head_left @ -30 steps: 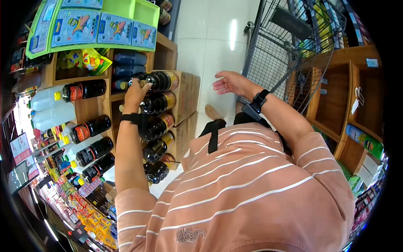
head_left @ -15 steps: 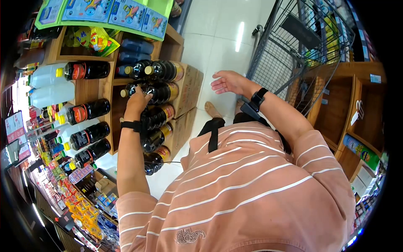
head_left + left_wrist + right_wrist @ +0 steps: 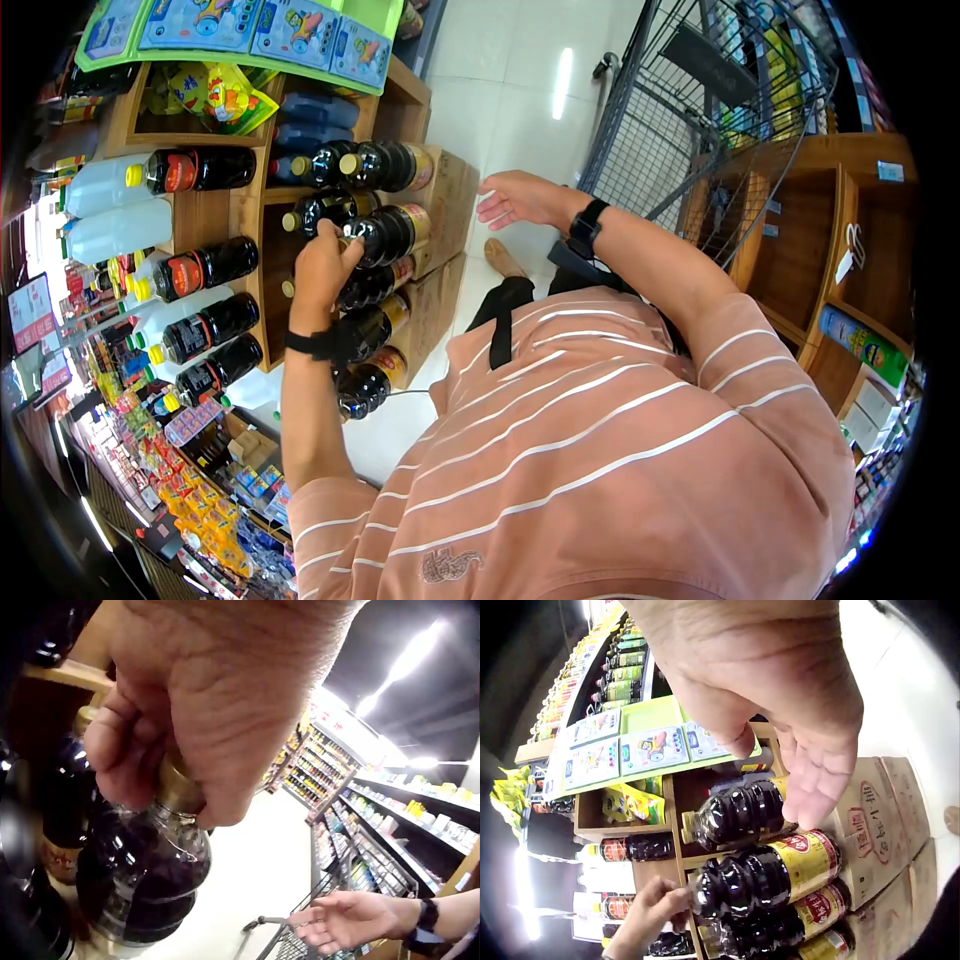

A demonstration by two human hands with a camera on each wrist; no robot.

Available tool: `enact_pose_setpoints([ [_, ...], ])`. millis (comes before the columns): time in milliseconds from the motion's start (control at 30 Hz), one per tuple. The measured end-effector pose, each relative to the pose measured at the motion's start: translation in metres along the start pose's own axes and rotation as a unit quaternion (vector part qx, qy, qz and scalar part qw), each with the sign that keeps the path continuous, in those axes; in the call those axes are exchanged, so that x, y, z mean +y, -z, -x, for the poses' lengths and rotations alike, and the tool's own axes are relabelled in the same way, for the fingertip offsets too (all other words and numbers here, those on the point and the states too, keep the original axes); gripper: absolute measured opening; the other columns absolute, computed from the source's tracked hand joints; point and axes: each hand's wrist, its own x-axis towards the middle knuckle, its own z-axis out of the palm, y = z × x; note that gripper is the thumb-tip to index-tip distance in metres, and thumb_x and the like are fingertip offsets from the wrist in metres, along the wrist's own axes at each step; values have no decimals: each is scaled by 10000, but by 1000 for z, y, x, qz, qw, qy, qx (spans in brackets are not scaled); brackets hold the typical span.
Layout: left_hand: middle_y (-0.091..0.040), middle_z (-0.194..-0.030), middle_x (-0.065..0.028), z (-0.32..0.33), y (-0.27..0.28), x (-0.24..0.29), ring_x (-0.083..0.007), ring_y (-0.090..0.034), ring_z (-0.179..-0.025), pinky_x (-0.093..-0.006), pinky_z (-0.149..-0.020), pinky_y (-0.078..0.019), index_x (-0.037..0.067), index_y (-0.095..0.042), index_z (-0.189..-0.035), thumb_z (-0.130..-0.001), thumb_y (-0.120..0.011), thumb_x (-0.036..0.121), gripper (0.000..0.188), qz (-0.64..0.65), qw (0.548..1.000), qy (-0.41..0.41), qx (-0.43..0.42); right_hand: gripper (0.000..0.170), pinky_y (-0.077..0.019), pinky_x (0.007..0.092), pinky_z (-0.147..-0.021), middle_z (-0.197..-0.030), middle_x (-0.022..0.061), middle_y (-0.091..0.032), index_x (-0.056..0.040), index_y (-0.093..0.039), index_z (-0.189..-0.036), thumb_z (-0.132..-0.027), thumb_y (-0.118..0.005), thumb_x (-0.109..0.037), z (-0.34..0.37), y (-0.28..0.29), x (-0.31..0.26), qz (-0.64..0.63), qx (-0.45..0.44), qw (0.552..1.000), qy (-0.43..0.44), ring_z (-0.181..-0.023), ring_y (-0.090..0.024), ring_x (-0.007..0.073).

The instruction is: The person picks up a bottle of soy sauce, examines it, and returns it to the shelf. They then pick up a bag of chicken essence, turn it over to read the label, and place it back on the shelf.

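My left hand (image 3: 325, 270) pinches the gold cap (image 3: 178, 786) of a large dark sauce bottle (image 3: 390, 236) from above. That bottle (image 3: 139, 881) stands upright in a row, and its yellow label (image 3: 808, 862) shows in the right wrist view. Beside it stands another capped bottle (image 3: 739, 814) of the same kind. More dark bottles (image 3: 375, 325) continue the row toward my body. My right hand (image 3: 525, 200) hovers over the aisle side of the bottles with relaxed fingers and holds nothing; the left wrist view shows its palm (image 3: 349, 919) turned up.
The bottles stand beside brown cardboard cartons (image 3: 866, 817), against a wooden shelf (image 3: 250, 215) with other bottles. A green display tray (image 3: 350, 70) lies beyond. A wire shopping cart (image 3: 650, 140) stands in the aisle, with wooden shelving (image 3: 800, 225) at the right.
My left hand has let go of a bottle farther along and come back toward my body to the cap of a nearer one. My right hand has shifted slightly left toward the bottles.
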Motion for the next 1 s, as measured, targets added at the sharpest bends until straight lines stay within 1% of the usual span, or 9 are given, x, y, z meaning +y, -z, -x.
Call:
enact_pose_setpoints([
  [167, -658, -742, -223, 26, 86, 54, -415, -666, -739, -462, -661, -501, 2, -561, -993, -873, -719, 300, 357, 20, 1000, 4, -21, 914, -517, 498, -1006, -1407, 399, -418, 62, -285, -1515, -955, -552, -608, -30, -31, 1, 112, -21, 991, -66, -1287, -527, 428],
  [267, -624, -700, -195, 46, 130, 75, -346, -633, -640, -420, -610, -482, 15, -570, -1000, -861, -734, 262, 328, 31, 999, -25, -3, 883, -499, 524, -1032, -1439, 323, -448, -20, -320, -1527, -961, -483, -677, -52, -47, 7, 98, -121, 983, -99, -1304, -525, 398],
  [367, -553, -652, -113, 61, 167, 95, -207, -521, -552, -332, -561, -444, 13, -565, -1014, -847, -743, 228, 326, 22, 999, -34, 2, 793, -488, 580, -1028, -1443, 206, -503, -108, -361, -1524, -975, -461, -672, -16, -87, -24, 7, -249, 968, -39, -1300, -539, 355],
  [400, -552, -667, -102, 64, 176, 101, -188, -512, -557, -324, -564, -442, 15, -566, -1026, -847, -742, 224, 326, 23, 999, -35, 8, 708, -481, 630, -1011, -1432, 119, -537, -157, -405, -1497, -988, -467, -644, -18, -89, -28, -9, -239, 969, -65, -1289, -552, 322],
  [600, -592, -870, 3, 67, 208, 108, -61, -508, -745, -235, -646, -434, 31, -578, -1142, -906, -701, 125, 282, 102, 994, -20, 46, 680, -463, 639, -1026, -1410, 159, -545, -121, -431, -1463, -970, -572, -568, 0, -96, -43, -71, -222, 972, -4, -1287, -545, 343],
  [733, -558, -1001, 15, 63, 215, 108, -58, -496, -854, -197, -753, -405, 27, -545, -1281, -972, -631, 144, 342, 175, 983, -16, 55, 663, -456, 624, -1041, -1408, 172, -545, -102, -435, -1453, -969, -600, -525, 22, -97, -56, -109, -197, 972, 67, -1288, -541, 344],
  [833, -562, -1006, 22, 57, 221, 109, -56, -495, -851, -198, -759, -409, 33, -542, -1297, -979, -622, 137, 344, 216, 973, -23, 75, 622, -457, 620, -1039, -1391, 167, -556, -113, -453, -1444, -972, -602, -491, 33, -95, -64, -124, -193, 967, 106, -1266, -555, 333],
  [867, -560, -988, 26, 50, 222, 110, -44, -488, -813, -189, -710, -412, 36, -542, -1308, -987, -607, 130, 341, 228, 965, -52, 117, 613, -456, 619, -1041, -1385, 163, -559, -116, -457, -1442, -973, -603, -483, 37, -94, -67, -126, -188, 966, 122, -1262, -557, 332],
  [1000, -536, -869, 21, 36, 235, 115, -36, -472, -680, -201, -587, -394, 36, -543, -1336, -1007, -578, 163, 355, 225, 963, -39, 141, 592, -457, 626, -1038, -1386, 141, -551, -123, -464, -1443, -974, -608, -454, 62, -100, -82, -133, -166, 965, 153, -1254, -559, 321],
])
